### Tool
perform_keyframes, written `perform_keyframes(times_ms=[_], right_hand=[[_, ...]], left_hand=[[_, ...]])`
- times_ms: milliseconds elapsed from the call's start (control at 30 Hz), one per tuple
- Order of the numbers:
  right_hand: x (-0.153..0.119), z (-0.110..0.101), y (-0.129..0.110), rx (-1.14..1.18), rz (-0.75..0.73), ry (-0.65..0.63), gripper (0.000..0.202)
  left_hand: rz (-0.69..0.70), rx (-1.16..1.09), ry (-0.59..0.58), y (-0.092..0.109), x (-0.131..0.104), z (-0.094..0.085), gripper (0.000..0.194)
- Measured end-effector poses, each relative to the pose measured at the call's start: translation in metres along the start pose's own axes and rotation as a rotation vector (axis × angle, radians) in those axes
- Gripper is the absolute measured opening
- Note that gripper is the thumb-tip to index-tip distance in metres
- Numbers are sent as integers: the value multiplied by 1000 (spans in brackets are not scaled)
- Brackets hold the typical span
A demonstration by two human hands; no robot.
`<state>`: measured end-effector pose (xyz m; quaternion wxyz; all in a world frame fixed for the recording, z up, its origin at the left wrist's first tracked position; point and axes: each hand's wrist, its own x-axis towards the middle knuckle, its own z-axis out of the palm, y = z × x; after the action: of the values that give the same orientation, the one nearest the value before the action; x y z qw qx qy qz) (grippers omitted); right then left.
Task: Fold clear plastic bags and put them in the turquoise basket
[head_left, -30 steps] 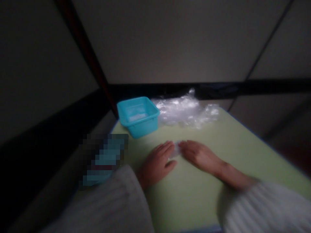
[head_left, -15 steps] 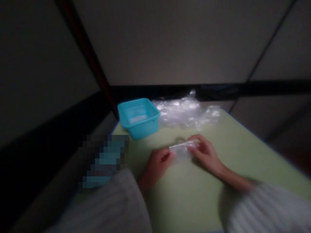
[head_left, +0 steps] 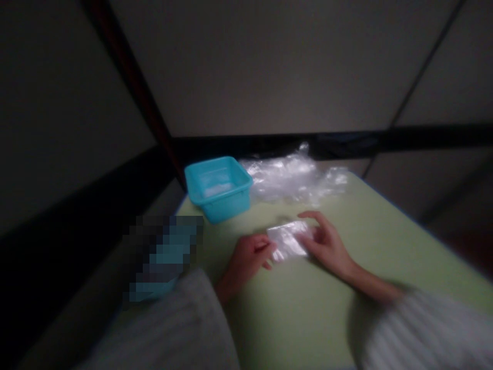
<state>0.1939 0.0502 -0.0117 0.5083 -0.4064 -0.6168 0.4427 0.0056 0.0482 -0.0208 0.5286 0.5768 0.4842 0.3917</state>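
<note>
Between my hands is a small clear plastic bag (head_left: 287,241), roughly rectangular and shiny. My left hand (head_left: 248,259) pinches its left edge between thumb and fingers. At the bag's right side, my right hand (head_left: 327,244) has its thumb on the plastic, with the index finger lifted and bent above; the other fingertips are partly hidden behind the bag. The bag is just above or on the pale green table (head_left: 292,313); I cannot tell which. Whether anything is inside it is too blurred to make out.
A turquoise plastic basket (head_left: 227,205) stands at the back left with something whitish inside. Beside it, a heap of crumpled clear plastic bags (head_left: 288,177) spreads along the table's far end. A pixelated patch covers something at the left edge. Dark-trimmed panels (head_left: 277,67) rise behind.
The bag has tilted so that its broad face shows, brighter and flatter than before. My right index finger has lifted off its top edge. The basket and heap stay put.
</note>
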Motion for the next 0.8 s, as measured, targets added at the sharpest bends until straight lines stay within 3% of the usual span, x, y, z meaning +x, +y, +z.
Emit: perform_keyframes(times_ms=[200,367,800], right_hand=[[1,-2,2,-56,-159,29,24],[1,-5,7,-130,-127,-33,17],[2,-5,9,-143,-50,-16,17]], left_hand=[[-4,-27,0,0,2,-2,23],[-4,-27,-1,-3,4,-1,18],[8,2,10,2,3,-3,20]])
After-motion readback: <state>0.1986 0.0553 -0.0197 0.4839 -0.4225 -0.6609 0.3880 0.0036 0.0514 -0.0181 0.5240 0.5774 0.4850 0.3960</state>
